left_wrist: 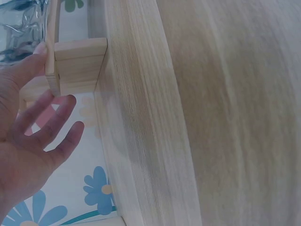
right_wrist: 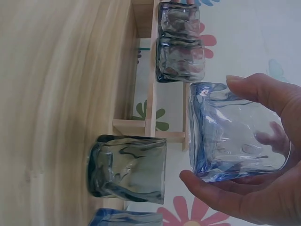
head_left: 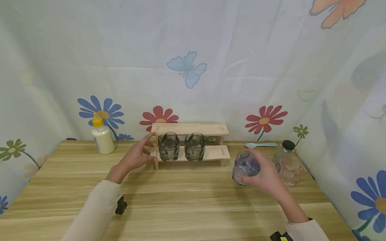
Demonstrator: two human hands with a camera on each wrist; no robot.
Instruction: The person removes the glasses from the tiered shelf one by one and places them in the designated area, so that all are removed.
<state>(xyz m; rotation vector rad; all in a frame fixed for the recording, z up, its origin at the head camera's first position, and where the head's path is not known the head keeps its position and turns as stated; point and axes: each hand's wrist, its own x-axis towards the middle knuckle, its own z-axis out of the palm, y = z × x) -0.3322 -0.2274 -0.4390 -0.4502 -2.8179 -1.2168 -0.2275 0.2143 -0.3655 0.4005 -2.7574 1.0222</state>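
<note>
My right hand (head_left: 266, 175) holds a clear, blue-tinted square glass (right_wrist: 240, 136) between thumb and fingers, lifted above the table at the right. Beneath it in the right wrist view, a grey-tinted glass (right_wrist: 129, 169) stands on the table, and part of a blue-tinted glass (right_wrist: 127, 217) shows beyond. Two grey glasses (head_left: 169, 147) (head_left: 195, 147) sit side by side on the lower step of a small two-tier wooden rack (head_left: 215, 153). At the rack's left end my left hand (head_left: 136, 155) touches the wood, its fingers loosely extended and holding nothing.
A bottle of pale yellow liquid with a yellow cap (head_left: 103, 137) stands at the back left. Behind the right hand lie a light blue spoon (head_left: 262, 145) and a clear jar with a black lid (head_left: 289, 164). A flower-printed curtain (head_left: 188, 36) hangs behind the table.
</note>
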